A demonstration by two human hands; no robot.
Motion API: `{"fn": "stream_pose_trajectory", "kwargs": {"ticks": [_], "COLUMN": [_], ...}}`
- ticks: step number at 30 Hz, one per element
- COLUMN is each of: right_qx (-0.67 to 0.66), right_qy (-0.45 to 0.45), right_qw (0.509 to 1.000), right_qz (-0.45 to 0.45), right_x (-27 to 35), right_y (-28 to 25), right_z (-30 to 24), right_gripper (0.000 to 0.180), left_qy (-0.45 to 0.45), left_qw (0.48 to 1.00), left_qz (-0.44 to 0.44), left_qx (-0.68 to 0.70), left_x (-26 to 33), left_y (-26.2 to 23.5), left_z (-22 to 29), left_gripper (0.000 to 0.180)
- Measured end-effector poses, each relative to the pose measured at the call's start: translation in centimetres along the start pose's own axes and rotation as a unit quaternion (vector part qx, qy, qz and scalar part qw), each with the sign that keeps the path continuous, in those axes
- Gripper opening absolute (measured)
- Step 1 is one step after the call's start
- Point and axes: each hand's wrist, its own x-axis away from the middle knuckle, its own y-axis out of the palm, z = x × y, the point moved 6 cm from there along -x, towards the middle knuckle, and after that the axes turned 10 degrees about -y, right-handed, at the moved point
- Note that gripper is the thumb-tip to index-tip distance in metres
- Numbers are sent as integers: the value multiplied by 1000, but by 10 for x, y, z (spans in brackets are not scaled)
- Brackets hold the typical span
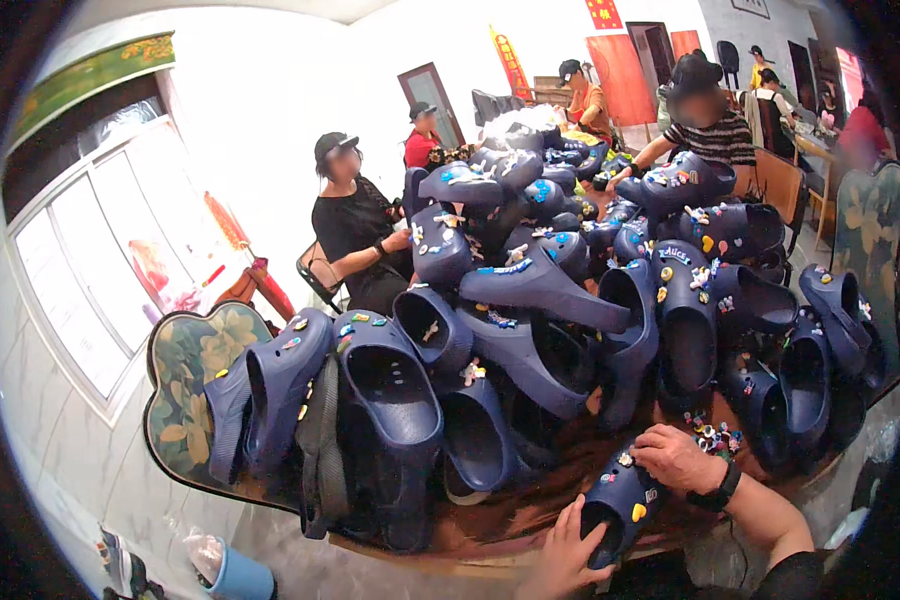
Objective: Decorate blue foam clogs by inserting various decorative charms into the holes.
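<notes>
Bare left hand [567,552]: grasps the heel end of one dark-blue moulded clog [610,492] bearing coloured charms, at the reddish-brown tabletop [500,515]'s near edge. Bare right hand [678,457]: fingers bend against the toe; any pinch cannot be told. Just beyond, rightward: small multicoloured charm heap [714,436].

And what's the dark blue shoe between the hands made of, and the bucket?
The dark blue shoe looks like matte foam or soft rubber: thick, moulded walls. The bucket is probably smooth plastic, given its even light-blue colour.
</notes>
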Motion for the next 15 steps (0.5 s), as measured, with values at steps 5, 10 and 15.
{"fn": "stream_pose_trajectory", "kwargs": {"ticks": [5,10,15], "right_qx": [78,15,-92], "right_qy": [0,57,112], "right_qw": [992,987,981], "right_qz": [-102,-150,-130], "right_x": [0,14,7], "right_y": [-7,7,5], "right_z": [-14,-1,19], "right_gripper": [23,21,20], "left_qy": [11,-10,-2], "left_qw": [1000,1000,1000], "left_qz": [25,3,1], "left_qx": [0,-22,-19], "left_x": [2,3,-5], "left_y": [-4,-7,11], "left_z": [2,13,0], "left_gripper": [72,70,81]}}
